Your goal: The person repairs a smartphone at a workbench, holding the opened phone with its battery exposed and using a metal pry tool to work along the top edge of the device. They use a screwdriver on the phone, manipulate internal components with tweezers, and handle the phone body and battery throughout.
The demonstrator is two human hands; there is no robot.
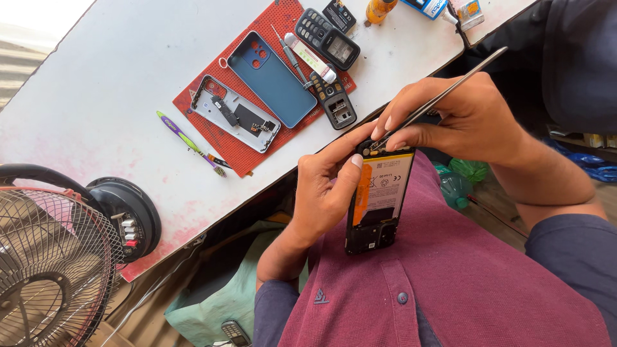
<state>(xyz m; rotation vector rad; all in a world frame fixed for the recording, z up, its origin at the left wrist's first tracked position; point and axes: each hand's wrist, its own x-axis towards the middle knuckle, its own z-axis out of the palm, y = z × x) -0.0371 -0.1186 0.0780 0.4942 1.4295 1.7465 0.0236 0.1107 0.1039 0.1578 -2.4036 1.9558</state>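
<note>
My left hand (324, 193) grips an opened smartphone (379, 205) with its back cover off, so the yellow-orange battery shows; my thumb rests on the phone's upper left edge. It is held upright over my maroon shirt. My right hand (463, 115) pinches long metal tweezers (443, 93), whose tips touch the top end of the phone near the camera area.
On the white table (116, 71) lies a red work mat (231, 151) with a blue back cover (273, 80), a grey phone frame (234, 114), two small keypad phones (328, 37), and a screwdriver (292, 58). A toothbrush (189, 141) lies beside it. A fan (51, 257) stands bottom left.
</note>
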